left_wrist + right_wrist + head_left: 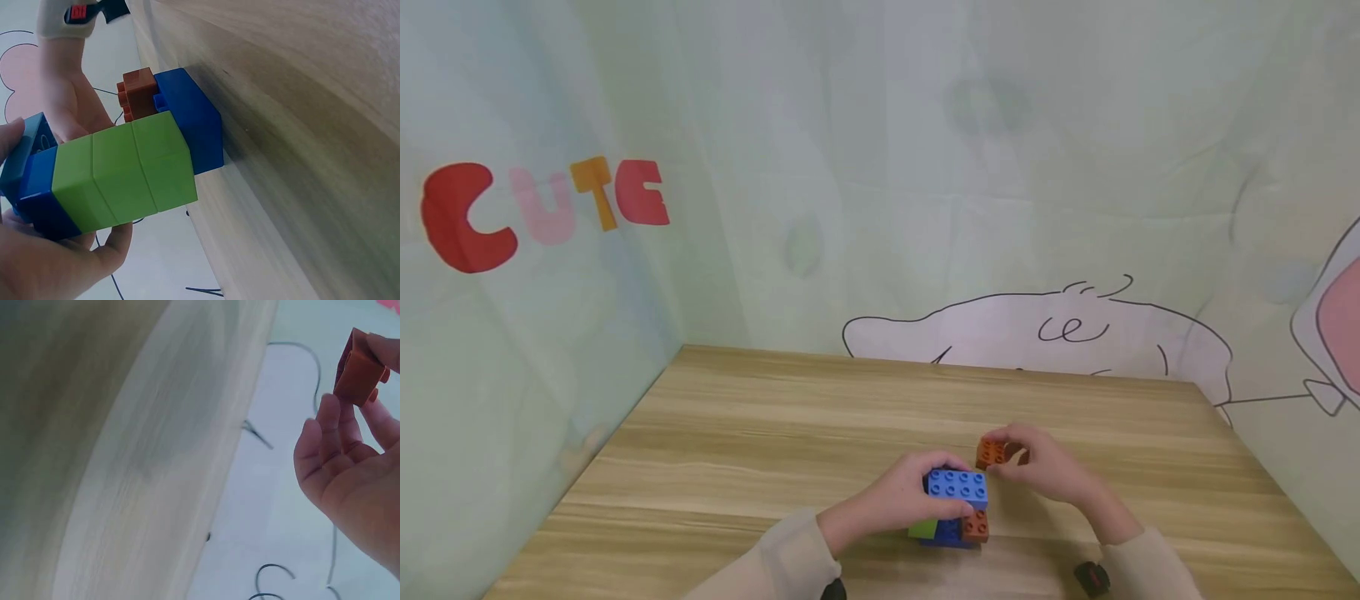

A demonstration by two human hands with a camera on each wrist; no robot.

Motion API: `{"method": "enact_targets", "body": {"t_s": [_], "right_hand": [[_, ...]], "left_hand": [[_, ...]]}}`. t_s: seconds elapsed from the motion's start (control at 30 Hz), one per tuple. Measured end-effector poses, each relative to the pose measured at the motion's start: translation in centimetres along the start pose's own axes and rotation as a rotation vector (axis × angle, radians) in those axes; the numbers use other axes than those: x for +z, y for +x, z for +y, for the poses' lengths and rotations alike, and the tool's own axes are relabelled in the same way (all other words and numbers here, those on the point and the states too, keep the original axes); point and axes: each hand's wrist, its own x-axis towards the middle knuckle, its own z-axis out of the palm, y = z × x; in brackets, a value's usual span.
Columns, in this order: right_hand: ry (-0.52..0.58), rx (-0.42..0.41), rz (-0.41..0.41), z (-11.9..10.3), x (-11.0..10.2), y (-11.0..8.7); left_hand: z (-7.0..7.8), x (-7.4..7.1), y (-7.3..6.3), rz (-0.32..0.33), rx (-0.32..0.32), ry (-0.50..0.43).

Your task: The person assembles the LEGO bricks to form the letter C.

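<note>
A small stack of toy building bricks stands on the wooden table. Its base is a dark blue brick [195, 122]. On one end of the base rise several green bricks [125, 172], and on the other sits an orange-brown brick [975, 527]. A blue brick [47, 197] tops the green column, with a lighter blue eight-stud brick [957, 487] above it. My left hand [898, 496] grips this top brick between thumb and fingers. To the right of the stack and slightly behind, my right hand [1045, 467] pinches a loose orange-brown brick [990, 452], held apart from the stack.
The wooden table [760, 433] extends to a printed cloth backdrop [925, 167] behind and at the sides. A dark strap piece with a red mark [1092, 578] shows beside the right sleeve at the front.
</note>
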Motion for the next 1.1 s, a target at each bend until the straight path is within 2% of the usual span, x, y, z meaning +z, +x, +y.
{"method": "enact_targets", "body": {"t_s": [0.13,0.33,0.7,0.87,1.1], "right_hand": [[0.008,-0.076,-0.038,-0.9,0.3,-1.3],[0.014,-0.112,-0.084,-1.7,0.8,-2.5],[-0.001,-0.228,-0.059,-1.9,1.5,-3.4],[0.012,-0.228,-0.071,-1.9,1.7,-3.3],[0.031,-0.215,-0.096,-2.5,1.8,-3.4]], "left_hand": [[0.1,0.1,0.0,0.002,0.012,-0.01],[0.1,0.1,-0.1,0.006,0.027,-0.022],[0.0,0.2,0.0,0.008,0.034,-0.019],[0.1,0.2,-0.1,0.014,0.024,-0.029],[0.0,0.3,0.0,0.02,0.049,-0.035]]}}
